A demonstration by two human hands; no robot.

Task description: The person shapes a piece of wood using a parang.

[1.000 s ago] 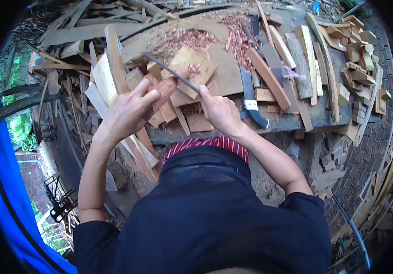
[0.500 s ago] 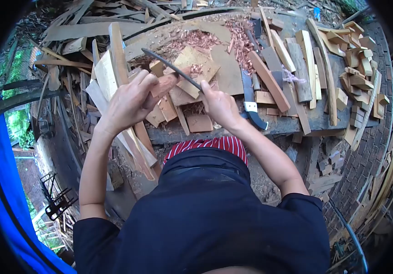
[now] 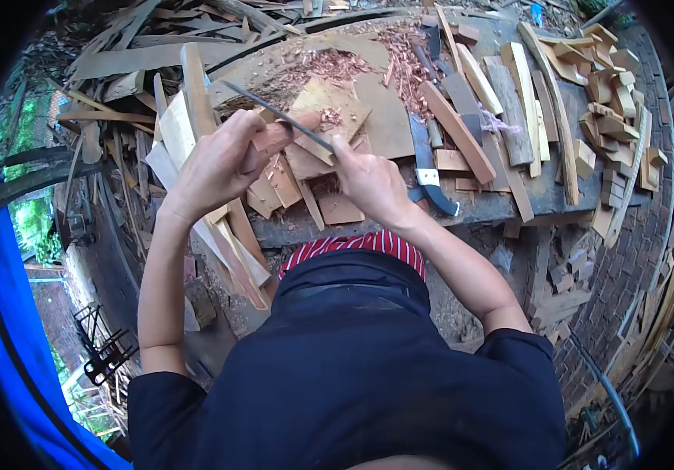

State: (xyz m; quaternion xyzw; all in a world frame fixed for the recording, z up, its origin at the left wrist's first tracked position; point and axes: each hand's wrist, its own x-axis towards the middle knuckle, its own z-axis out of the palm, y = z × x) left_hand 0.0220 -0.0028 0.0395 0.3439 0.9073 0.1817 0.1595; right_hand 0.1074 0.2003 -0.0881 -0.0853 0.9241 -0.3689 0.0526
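Spreading beneath both hands, the workbench [image 3: 274, 233] bears a heap of cut blocks [image 3: 609, 94] at the right, a reddish-brown bar [image 3: 458, 131] and, beside it, a long blade [image 3: 421, 145] near the right hand [image 3: 376, 186]. That hand is clamped on one end of a slim dark rod [image 3: 263, 103], which crosses over the small reddish wood piece [image 3: 274, 139] gripped in the left hand [image 3: 223, 162]. Beyond them, pinkish shavings [image 3: 333, 66] clutter the bench top around pale boards [image 3: 388, 113].
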